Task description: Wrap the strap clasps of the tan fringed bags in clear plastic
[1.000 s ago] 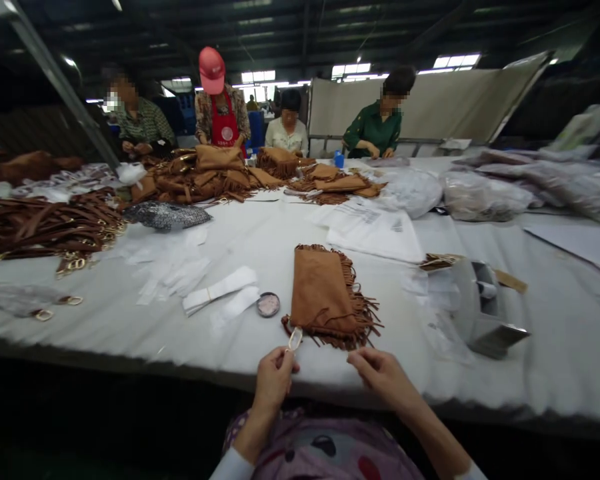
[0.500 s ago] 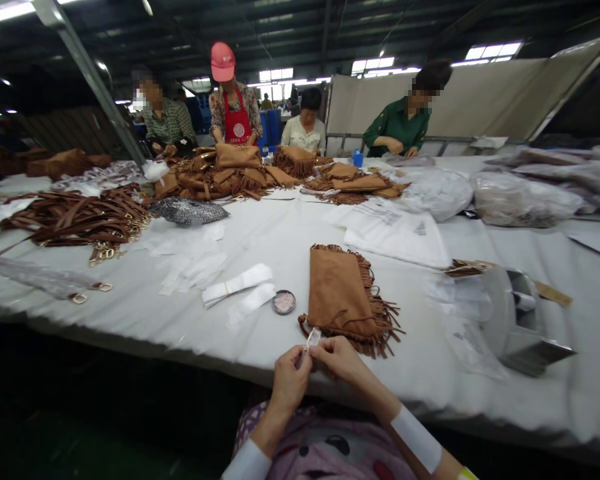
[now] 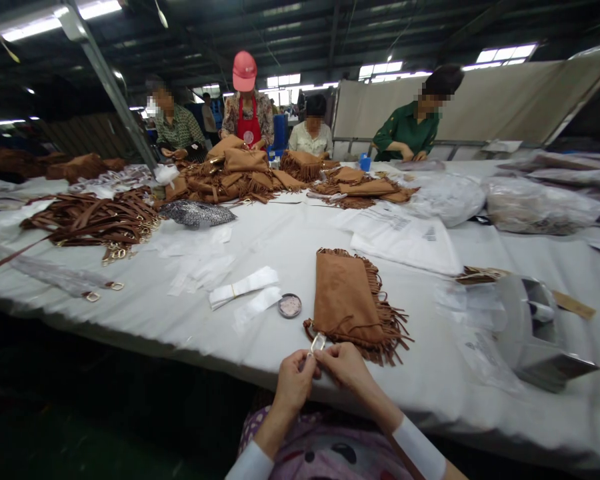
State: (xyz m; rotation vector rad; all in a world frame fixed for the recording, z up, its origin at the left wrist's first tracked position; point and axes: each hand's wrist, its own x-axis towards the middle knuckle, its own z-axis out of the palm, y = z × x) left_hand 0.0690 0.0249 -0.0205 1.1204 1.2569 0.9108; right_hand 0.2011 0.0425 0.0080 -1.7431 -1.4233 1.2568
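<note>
A brown fringed bag [image 3: 347,297] lies flat near the table's front edge, its fringe spread to the right and below. Just below its lower left corner, a metal clasp [image 3: 319,343] with a pale wrapping sits at the fingertips of both hands. My left hand [image 3: 294,381] is closed in a pinch on the clasp's lower end. From the right, my right hand [image 3: 347,365] pinches the same clasp with thumb and forefinger. A short brown loop [image 3: 308,327] shows at the bag's corner, beside the clasp. The fingers hide the clasp's lower part.
Left of the bag are a small round tin [image 3: 289,305] and banded white strips [image 3: 243,285]. A grey tape dispenser [image 3: 527,333] stands to the right. Brown straps [image 3: 95,220] and fringed bags [image 3: 220,177] are piled farther back. Several co-workers stand or sit across the table.
The whole view has shifted slightly, so things appear a little farther right and lower. Both hands keep their pinch on the clasp, with small finger movements only.
</note>
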